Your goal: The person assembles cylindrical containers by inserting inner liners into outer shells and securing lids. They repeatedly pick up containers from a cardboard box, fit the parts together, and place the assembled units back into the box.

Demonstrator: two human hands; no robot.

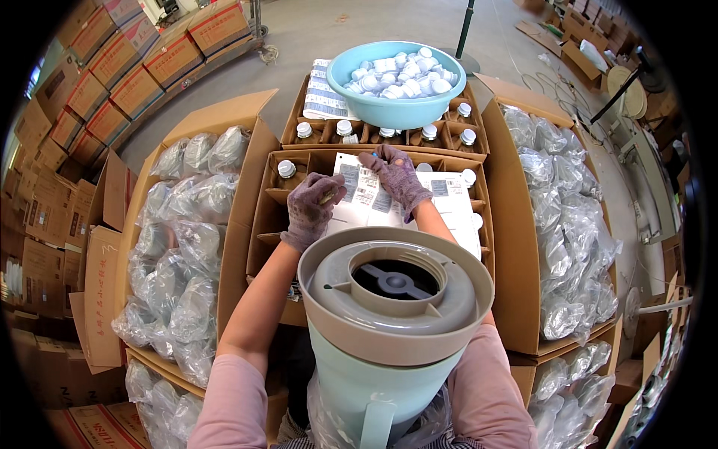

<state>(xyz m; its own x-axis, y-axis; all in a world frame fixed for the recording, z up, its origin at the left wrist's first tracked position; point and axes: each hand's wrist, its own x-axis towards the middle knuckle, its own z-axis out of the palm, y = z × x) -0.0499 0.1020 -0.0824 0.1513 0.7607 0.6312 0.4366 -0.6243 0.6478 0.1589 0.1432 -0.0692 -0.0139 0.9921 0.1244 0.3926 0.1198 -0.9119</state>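
Note:
Both my hands wear grey-purple knit gloves above a divided carton (258, 217). Sheets of printed white labels (357, 196) lie across its dividers, with another white label sheet (458, 209) to the right. Beside the left edge of the first sheet, my left hand (314, 209) has its fingers curled in; a small yellowish bit shows at them, too small to name. Over that sheet's upper part reaches my right hand (396, 177), its fingers pinched together near a small blue spot. What it pinches is hidden. A white-capped bottle (286, 170) stands in a left compartment.
A large light-blue lidded pail (396, 329) stands close in front of me. Beyond the carton, a blue basin (389, 108) of white caps rests on another bottle carton (292, 135). Open cartons of plastic-wrapped goods flank me, left (179, 254) and right (557, 224). Stacked boxes (112, 75) stand far left.

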